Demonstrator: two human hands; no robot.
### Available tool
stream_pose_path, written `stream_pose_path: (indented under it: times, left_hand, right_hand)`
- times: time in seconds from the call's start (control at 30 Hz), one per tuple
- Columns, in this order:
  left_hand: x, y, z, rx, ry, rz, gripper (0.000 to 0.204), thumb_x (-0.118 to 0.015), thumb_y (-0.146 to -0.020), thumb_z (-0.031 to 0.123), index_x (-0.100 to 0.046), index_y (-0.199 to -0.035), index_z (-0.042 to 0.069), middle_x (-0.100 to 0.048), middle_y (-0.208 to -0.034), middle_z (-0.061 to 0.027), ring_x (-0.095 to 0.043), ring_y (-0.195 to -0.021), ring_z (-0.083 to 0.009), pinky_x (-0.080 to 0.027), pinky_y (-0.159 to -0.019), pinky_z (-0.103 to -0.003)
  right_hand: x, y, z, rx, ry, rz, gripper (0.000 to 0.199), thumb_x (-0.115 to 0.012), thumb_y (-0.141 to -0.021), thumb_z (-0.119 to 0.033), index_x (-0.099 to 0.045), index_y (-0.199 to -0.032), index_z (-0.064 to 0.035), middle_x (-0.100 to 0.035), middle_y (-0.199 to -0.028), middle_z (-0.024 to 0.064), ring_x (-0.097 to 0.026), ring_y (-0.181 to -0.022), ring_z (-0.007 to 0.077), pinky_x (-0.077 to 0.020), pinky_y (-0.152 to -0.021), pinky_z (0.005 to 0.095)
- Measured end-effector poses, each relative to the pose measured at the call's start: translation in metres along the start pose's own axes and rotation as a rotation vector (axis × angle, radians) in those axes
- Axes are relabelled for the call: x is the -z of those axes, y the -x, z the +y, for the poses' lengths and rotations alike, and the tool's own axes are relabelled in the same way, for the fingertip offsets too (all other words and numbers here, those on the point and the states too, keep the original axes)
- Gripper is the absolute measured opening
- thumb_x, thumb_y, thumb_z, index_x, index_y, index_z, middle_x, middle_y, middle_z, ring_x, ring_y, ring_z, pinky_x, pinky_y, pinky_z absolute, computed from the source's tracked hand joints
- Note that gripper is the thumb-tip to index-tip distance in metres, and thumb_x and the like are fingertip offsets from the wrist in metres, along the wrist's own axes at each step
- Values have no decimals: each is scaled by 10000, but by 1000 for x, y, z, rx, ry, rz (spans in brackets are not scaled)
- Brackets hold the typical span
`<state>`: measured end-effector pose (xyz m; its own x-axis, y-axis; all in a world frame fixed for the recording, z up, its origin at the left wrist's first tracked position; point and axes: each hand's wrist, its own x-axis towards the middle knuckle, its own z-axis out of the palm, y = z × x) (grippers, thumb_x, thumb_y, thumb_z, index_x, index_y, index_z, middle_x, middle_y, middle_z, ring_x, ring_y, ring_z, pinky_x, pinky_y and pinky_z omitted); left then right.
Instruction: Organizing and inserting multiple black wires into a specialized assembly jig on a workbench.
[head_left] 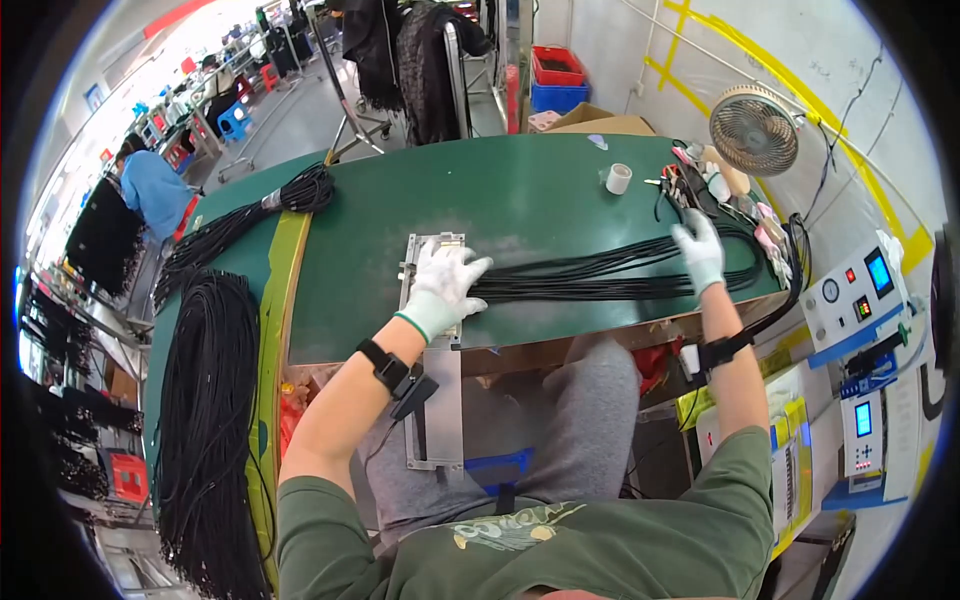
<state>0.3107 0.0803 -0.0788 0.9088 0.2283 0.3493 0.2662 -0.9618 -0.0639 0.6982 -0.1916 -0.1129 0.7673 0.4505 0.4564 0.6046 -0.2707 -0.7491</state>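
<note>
My left hand point(440, 278), in a white glove, lies with its fingers spread over a metal fixture point(412, 262) at the table's near edge. Black cables point(580, 290) run rightward from beside its fingers in long parallel strands and loop back near the table's right end. Over that loop is my right hand point(700, 252), also gloved, with thumb and fingers apart. What its fingertips touch, if anything, is hard to make out. Just beyond them lie pliers point(664, 195) with dark handles. Both wrists carry black straps with small devices.
On the left, a large black cable bundle point(210, 380) and a tied one point(270, 205) lie by a yellow-taped strip point(268, 370). A white tape roll point(618, 179), a fan point(754, 130) and a control box point(850, 290) stand at right. Another person point(155, 190) is far left.
</note>
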Motion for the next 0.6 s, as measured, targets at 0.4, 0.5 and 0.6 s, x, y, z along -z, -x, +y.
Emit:
stream_pose_path:
  times: [0.4,0.5,0.6]
  left_hand:
    - [-36,111,-18,366,339,169,955,-774,-726,536,-445,-1427,-23,-516,-1375,-254,-463,-1309,-397,-316,-1144,-525]
    - [-33,110,-8,341,257,135,1004,-758,-716,585,-429,-1434,-34,-492,-1393,-271,-438,-1331,-404,-291,-1158,-528]
    - [-30,107,-5,357,251,136,1045,-745,-701,631,-424,-1437,-37,-480,-1399,-288,-428,-1340,-416,-273,-1173,-521]
  right_hand:
    - [-176,78,-164,542,350,-738,839,-815,-681,-398,-520,-1391,-63,-545,-1363,205,-466,-1304,375,-360,-1118,432]
    - [-183,76,-176,422,350,-938,778,-812,-675,-417,-571,-1333,-78,-585,-1313,174,-499,-1266,363,-394,-1081,428]
    - [-193,68,-177,234,321,-1190,715,-804,-671,-461,-626,-1262,-101,-630,-1249,132,-534,-1227,349,-429,-1038,419]
